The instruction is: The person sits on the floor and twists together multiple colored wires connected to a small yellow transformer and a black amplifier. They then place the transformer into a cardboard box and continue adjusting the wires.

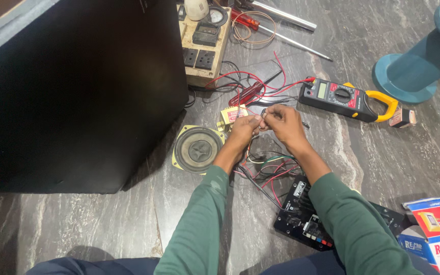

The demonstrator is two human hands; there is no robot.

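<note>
Both hands, left hand (244, 128) and right hand (282, 122), pinch thin wire ends (264, 114) together above the marble floor (383, 158), near the small yellow transformer (231, 116). The wire tips are too small to make out; sleeves hide part of the black circuit panel (301, 214).

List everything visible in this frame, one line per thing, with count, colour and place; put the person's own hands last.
speaker cabinet: 1, black, left half of the floor
loose speaker: 1, grey cone in a yellowish frame, beside the cabinet
small transformer: 1, yellow, just left of the hands
wires: a bundle, red, black, green, white, under the wrists
circuit panel: 1, black, under the right forearm
clamp meter: 1, black, red and yellow, right of the hands
socket board: 1, cream, top centre
screwdriver: 1, red handle, top centre
fan base: 1, teal, top right
boxes: 2, red, white and blue, bottom right
left hand: 1, pinching thin wire ends
right hand: 1, pinching the same wire ends
</note>
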